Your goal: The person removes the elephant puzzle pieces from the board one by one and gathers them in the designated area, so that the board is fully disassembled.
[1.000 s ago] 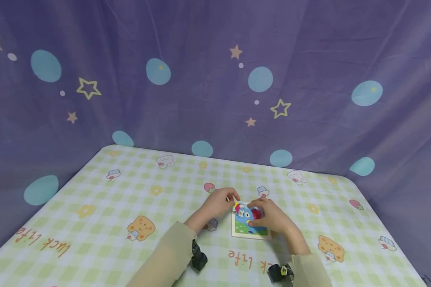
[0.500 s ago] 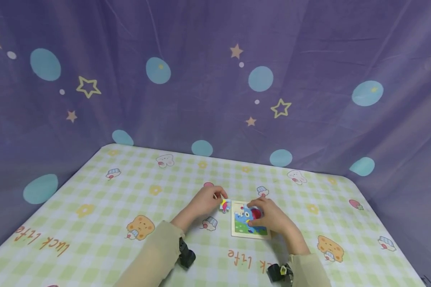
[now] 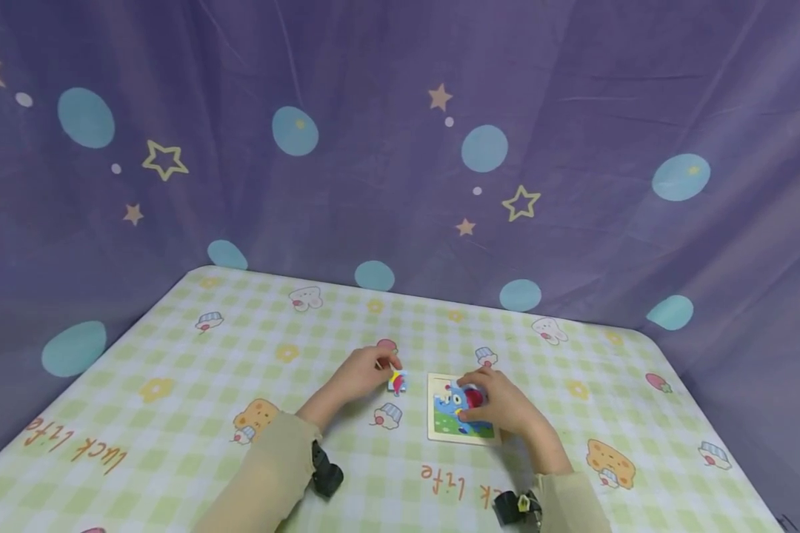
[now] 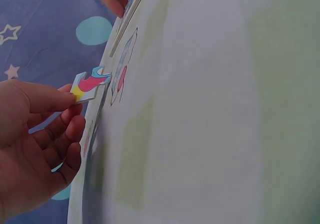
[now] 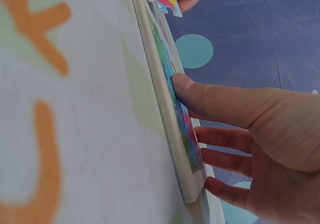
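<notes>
I count two grips, my left grip (image 3: 363, 372) and my right grip (image 3: 504, 401); one loose jigsaw piece (image 3: 398, 382); one elephant puzzle board (image 3: 440, 382); two black wrist cameras (image 3: 327, 478); two sleeves (image 3: 260, 474); one checked tablecloth (image 3: 207, 385); and one purple backdrop (image 3: 373, 215), bearing two outlined yellow stars (image 3: 150, 163) in my head view.

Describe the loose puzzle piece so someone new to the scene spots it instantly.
On the green-and-white checked tablecloth, find the pale-framed puzzle with a blue animal, under the right hand. Just left of that frame, the left hand pinches a small white-based piece with yellow, pink-red and light-blue patches. It's the only piece visible outside the frame.
</notes>
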Demonstrator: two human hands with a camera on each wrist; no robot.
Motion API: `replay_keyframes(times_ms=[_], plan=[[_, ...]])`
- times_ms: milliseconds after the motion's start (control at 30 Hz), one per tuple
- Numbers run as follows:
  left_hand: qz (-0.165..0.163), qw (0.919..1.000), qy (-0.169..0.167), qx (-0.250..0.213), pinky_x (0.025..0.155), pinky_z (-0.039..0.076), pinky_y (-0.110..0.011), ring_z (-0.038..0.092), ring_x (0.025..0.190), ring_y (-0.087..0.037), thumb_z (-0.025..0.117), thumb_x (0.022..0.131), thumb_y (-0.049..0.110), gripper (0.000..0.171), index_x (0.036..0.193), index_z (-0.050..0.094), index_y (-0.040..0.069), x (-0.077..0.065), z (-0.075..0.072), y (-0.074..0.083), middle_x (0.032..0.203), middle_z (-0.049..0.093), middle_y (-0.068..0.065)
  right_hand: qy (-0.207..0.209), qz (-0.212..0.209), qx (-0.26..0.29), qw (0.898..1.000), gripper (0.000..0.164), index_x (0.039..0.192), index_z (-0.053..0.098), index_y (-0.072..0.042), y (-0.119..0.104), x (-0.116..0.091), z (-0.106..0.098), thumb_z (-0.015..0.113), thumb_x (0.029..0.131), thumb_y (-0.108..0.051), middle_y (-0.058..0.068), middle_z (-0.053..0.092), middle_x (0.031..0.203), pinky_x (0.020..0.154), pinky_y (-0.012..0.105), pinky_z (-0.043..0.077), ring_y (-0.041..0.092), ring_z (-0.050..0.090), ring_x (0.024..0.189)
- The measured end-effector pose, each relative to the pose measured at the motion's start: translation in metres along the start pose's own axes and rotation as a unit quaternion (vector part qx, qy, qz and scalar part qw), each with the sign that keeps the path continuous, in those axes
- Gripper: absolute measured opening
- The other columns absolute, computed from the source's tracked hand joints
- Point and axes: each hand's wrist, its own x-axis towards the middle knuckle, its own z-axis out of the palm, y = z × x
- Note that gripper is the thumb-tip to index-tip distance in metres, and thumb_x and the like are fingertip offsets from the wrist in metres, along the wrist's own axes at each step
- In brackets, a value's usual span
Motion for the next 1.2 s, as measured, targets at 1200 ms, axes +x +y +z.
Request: replay_keyframes(times_ms=[1200], plan=[[-0.054,0.9985,-0.013,0.002,0.061,0.043,-0.027,0.051,0.074,-0.015,0.057,0.086,0.01,0.014,0.092,0.069,0.011,-0.01,-0.052,-0.04,0.086,0.061,-0.002,-0.003,0.015,-0.012,1.0,0.051,0.113,0.061,-0.015,-0.002,0.0,-0.001,0.078,0.068,-0.032,0.009,0.052,0.123,0.096,0.049,0.035,0.031,0.044,0.116]])
